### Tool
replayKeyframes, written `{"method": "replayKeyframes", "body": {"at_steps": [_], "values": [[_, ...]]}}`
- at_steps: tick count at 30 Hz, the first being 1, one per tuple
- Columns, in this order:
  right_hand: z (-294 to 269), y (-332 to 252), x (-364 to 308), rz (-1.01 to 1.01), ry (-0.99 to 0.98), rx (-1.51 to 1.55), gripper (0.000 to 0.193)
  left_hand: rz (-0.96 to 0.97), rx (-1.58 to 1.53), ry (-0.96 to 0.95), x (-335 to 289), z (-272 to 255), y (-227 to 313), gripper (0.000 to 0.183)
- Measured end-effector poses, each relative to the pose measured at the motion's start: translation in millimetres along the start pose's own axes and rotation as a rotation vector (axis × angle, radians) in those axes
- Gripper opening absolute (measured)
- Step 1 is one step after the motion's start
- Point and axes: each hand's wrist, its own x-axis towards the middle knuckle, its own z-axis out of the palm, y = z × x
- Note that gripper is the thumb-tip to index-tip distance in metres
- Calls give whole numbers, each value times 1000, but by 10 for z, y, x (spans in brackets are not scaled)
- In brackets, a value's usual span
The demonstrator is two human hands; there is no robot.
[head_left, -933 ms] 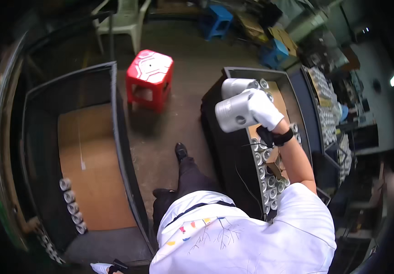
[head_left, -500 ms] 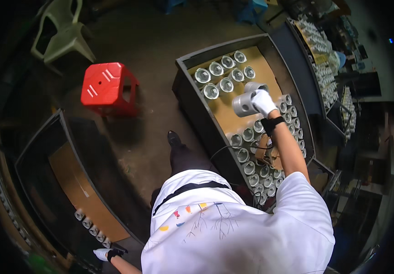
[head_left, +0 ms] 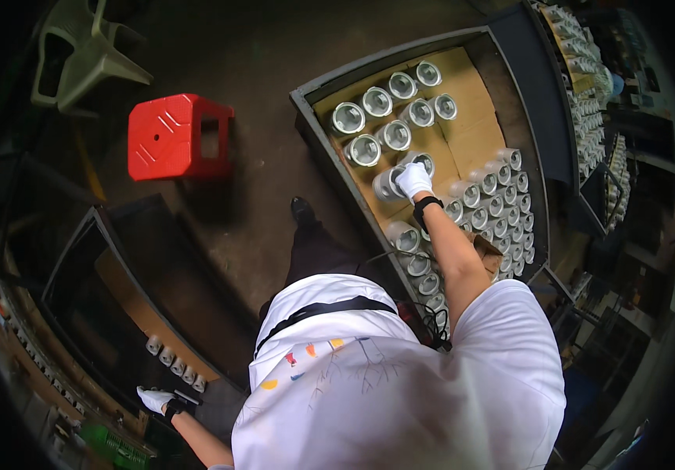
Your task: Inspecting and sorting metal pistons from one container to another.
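Note:
My right hand (head_left: pixel 413 180), in a white glove with a black wristband, is closed on two silver metal pistons. One piston (head_left: pixel 385 185) shows left of my fingers and the other (head_left: pixel 426 162) above them. Both are low over the cardboard-lined dark bin (head_left: pixel 369 205), between two groups of standing pistons. Several of these pistons (head_left: pixel 364 150) stand in two rows at the far end. At the lower left, my gloved left hand (head_left: pixel 154 399) has its fingers stretched out and seems to hold nothing. Close by it stands a short row of pistons (head_left: pixel 177 366) in another dark bin.
A red plastic stool (head_left: pixel 161 139) and a pale plastic chair (head_left: pixel 91 59) stand on the floor at the upper left. Dark cables (head_left: pixel 434 319) hang by the bin's near end. More racks of pistons (head_left: pixel 584 110) lie at the far right.
My right hand has moved left and toward me, bringing the two pistons down from above the bin to its cardboard level. The view has shifted slightly. My left hand stays by the short row.

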Motion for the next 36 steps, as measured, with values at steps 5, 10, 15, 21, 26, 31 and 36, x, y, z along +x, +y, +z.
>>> {"method": "replayKeyframes", "body": {"at_steps": [5, 10, 15, 21, 26, 31, 36], "values": [[232, -181, 64, 42, 7, -8, 30, -138, -57, 52, 23, -98, -154, 52], [367, -270, 4, 25, 78, -85, 26, -112, -87, 45, -87, -252, -441, 30], [533, -346, 39, 114, 42, -182, 29, -93, -130, 107, -111, -597, -921, 28], [444, -292, 427, -162, -279, -618, 41, -256, -247, 158, -81, -1059, -1695, 41], [-591, -779, 330, -238, -59, -559, 44, -333, -312, 156, 238, -1409, -2785, 49], [-881, -2163, -153, -668, 219, -276, 30, -24, -92, 284, 882, -1908, -4063, 42], [-457, -4345, -1665, -913, -15, 29, 11, -71, -167, 431, 1183, -2342, -4126, 39]]}}
